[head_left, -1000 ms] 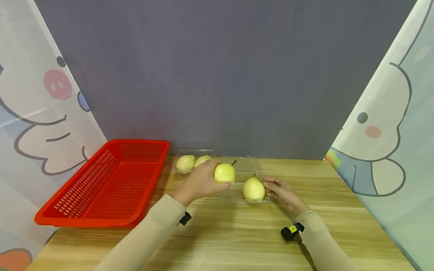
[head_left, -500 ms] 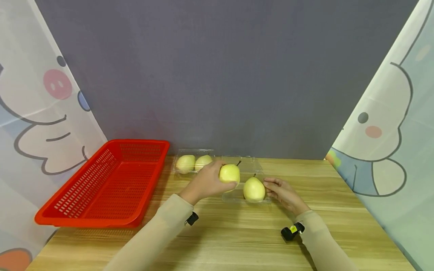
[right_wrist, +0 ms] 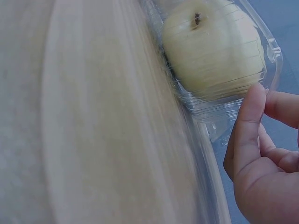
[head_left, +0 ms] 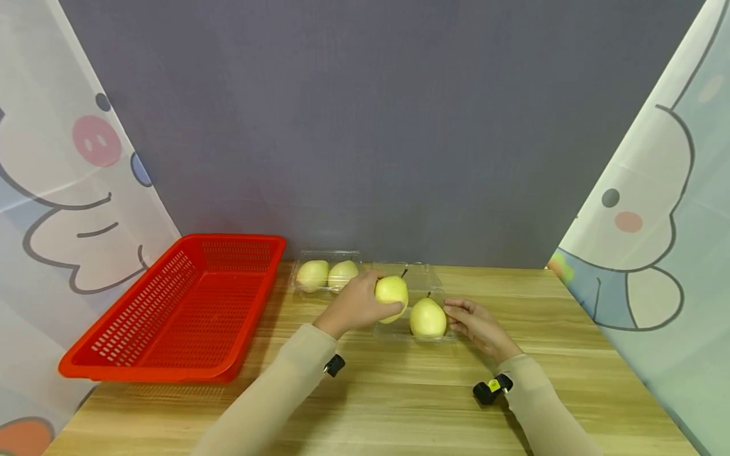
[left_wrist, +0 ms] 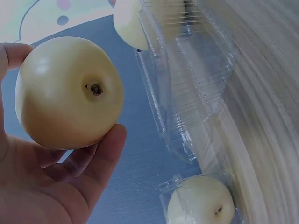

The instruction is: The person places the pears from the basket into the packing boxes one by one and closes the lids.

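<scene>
My left hand (head_left: 360,303) grips a yellow-green pear (head_left: 391,296), its stem pointing up and to the right. In the left wrist view, the held pear (left_wrist: 70,91) shows its blossom end, with fingers and thumb curled round it. The pear is over the left part of a clear plastic clamshell box (head_left: 393,332). A second pear (head_left: 428,318) sits upright in the right part of that box. My right hand (head_left: 479,326) pinches the box's right rim between thumb and forefinger; the right wrist view shows the thumb (right_wrist: 252,105) at this rim beside the pear.
Behind my left hand stands another clear box (head_left: 327,253) with two pears (head_left: 312,276) in it. A red perforated plastic basket (head_left: 242,342) occupies the left of the wooden table (head_left: 410,405). A grey panel (head_left: 371,126) rises at the back.
My left hand has carried the pear to the right and slightly down, closer to the pear in the box. The right hand has stayed at the box rim.
</scene>
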Available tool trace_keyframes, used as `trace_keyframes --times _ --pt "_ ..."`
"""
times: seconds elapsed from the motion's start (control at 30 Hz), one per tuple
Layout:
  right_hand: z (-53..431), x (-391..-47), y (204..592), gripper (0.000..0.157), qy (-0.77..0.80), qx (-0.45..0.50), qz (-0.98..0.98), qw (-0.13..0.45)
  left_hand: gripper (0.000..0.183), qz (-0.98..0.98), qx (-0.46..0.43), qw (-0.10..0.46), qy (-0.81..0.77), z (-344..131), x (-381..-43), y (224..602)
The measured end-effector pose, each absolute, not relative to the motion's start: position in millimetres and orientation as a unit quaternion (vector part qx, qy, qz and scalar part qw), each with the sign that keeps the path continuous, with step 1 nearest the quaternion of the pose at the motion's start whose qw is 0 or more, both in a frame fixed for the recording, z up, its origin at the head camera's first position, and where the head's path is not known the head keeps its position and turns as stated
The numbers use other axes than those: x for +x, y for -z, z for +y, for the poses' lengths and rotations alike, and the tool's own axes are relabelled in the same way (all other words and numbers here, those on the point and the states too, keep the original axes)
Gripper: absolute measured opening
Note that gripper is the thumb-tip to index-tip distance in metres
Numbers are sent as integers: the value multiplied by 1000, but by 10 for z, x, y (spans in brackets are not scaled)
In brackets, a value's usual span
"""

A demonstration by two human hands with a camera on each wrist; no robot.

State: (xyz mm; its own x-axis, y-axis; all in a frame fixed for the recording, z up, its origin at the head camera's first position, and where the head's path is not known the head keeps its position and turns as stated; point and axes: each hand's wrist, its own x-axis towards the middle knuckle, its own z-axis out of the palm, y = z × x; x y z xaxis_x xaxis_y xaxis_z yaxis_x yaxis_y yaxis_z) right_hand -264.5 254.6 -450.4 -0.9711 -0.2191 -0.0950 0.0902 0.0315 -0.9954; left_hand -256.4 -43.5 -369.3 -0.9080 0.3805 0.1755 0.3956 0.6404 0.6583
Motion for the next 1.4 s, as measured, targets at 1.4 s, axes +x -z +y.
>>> trace_keyframes --times 1.4 --pt "2524 -2635 4467 51 699 -43 705 108 52 -934 -224 34 276 -133 -2691 3976"
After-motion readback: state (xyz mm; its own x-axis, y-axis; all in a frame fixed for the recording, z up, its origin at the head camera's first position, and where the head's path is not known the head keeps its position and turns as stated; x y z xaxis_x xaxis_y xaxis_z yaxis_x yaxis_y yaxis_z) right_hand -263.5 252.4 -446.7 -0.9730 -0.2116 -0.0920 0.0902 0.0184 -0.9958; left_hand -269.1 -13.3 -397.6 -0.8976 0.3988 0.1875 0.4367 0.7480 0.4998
